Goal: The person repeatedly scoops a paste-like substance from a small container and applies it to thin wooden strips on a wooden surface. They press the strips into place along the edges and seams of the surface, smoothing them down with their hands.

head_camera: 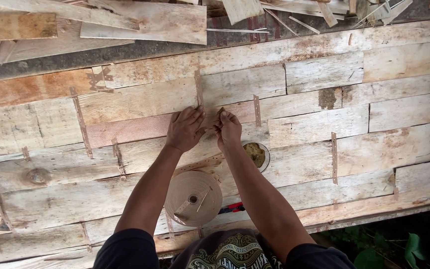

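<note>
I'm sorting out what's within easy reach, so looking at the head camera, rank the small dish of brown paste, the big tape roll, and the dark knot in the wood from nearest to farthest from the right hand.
From the right hand:
1. Small dish of brown paste, just below and right of it.
2. Tape roll, lower, between the forearms near the sheet's edge.
3. Dark knot, far off to the left, beyond the left hand.

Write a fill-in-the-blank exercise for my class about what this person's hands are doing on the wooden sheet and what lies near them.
1. Both hands, left hand and right hand, press a strip of paper ____ onto the veneer sheet.
2. The tape roll lies between the person's ____.
3. The small bowl lies right of the ____ forearm.

Missing words: tape; forearms; right
</note>
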